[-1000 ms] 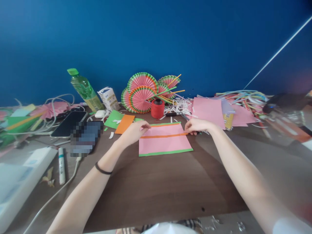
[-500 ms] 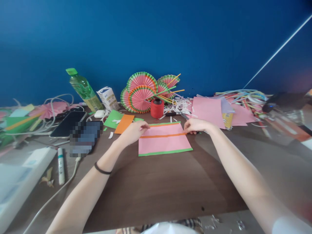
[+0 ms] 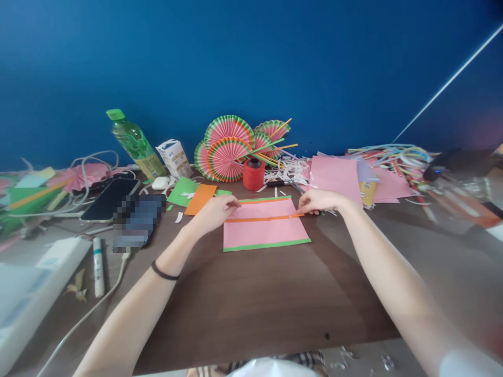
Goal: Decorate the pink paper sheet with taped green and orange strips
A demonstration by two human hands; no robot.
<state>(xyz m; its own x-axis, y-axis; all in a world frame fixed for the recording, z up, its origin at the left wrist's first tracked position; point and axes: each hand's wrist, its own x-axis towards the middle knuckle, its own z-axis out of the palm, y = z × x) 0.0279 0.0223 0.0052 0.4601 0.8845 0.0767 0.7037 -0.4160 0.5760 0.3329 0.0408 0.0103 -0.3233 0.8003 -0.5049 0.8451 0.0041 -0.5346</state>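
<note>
A pink sheet of paper [image 3: 264, 231] lies flat on the table, with green strips along its far and near edges. One orange strip runs just inside the far edge, and another orange paper strip [image 3: 251, 219] crosses the middle. At the sheet's upper left edge, my left hand [image 3: 220, 210] has its fingers curled together on the paper. My right hand [image 3: 316, 201] is closed in a pinch at the right edge, on the end of the middle orange strip. A short orange end sticks out beneath those fingers, past the sheet's edge. The fingertips partly hide both contacts.
Behind the sheet stand a red thread spool [image 3: 253, 175] and pleated paper fans [image 3: 228, 152]. Orange paper [image 3: 200, 199] lies on green paper at left. Phones, a marker [image 3: 98, 267], a bottle [image 3: 137, 146] and a carton [image 3: 175, 158] are farther left; pink sheets [image 3: 336, 175] lie right.
My right hand has shifted slightly to the right, and the orange strip's end now shows farther past the sheet's right edge. My left hand and the pink sheet stay in place.
</note>
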